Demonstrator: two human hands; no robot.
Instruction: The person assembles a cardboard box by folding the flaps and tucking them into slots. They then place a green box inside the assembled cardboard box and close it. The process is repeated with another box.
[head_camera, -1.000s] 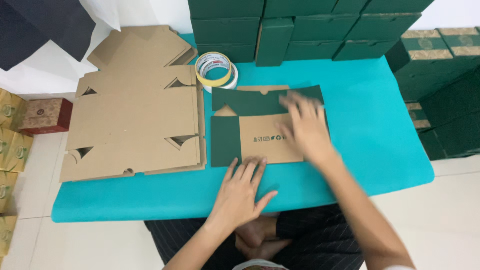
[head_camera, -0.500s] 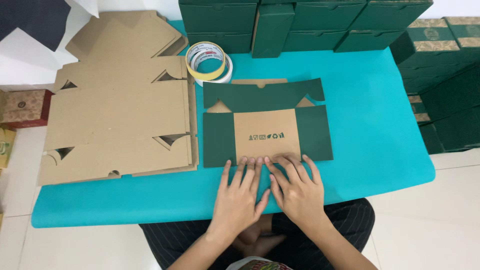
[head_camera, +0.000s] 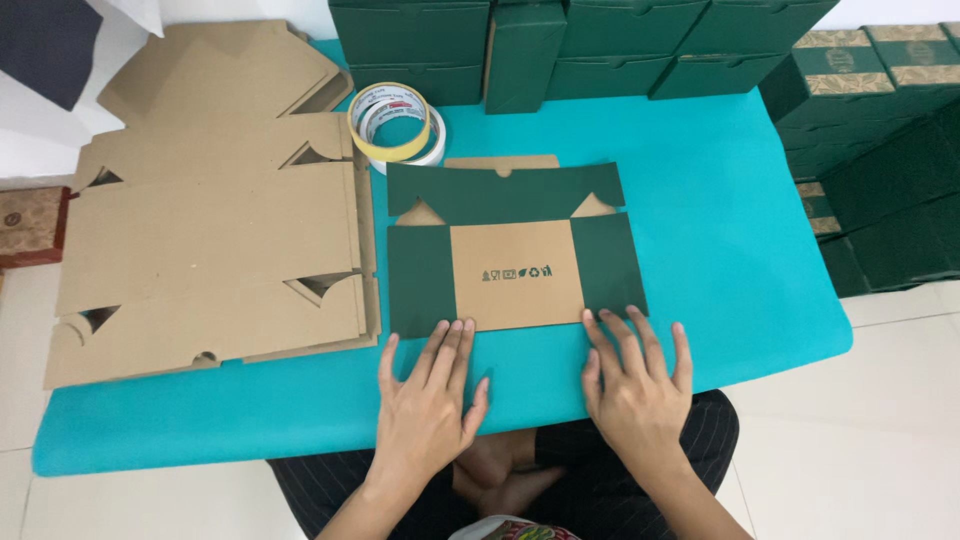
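Note:
A flat, partly folded cardboard box blank (head_camera: 515, 262), dark green with a brown middle panel, lies on the turquoise table (head_camera: 720, 210). My left hand (head_camera: 430, 395) rests flat on the table with its fingertips at the blank's near edge, left of centre. My right hand (head_camera: 635, 375) lies flat beside it, fingertips touching the near edge at the right. Both hands have fingers spread and hold nothing.
A stack of flat brown box blanks (head_camera: 215, 240) covers the table's left side. Two tape rolls (head_camera: 397, 122) sit behind the green blank. Assembled dark green boxes (head_camera: 560, 40) line the far edge and pile up at the right (head_camera: 880, 170). White floor tiles surround the table.
My right hand came off the blank's right side and moved down to its near edge, then both hands spread apart along that edge. The side flaps now lie flat.

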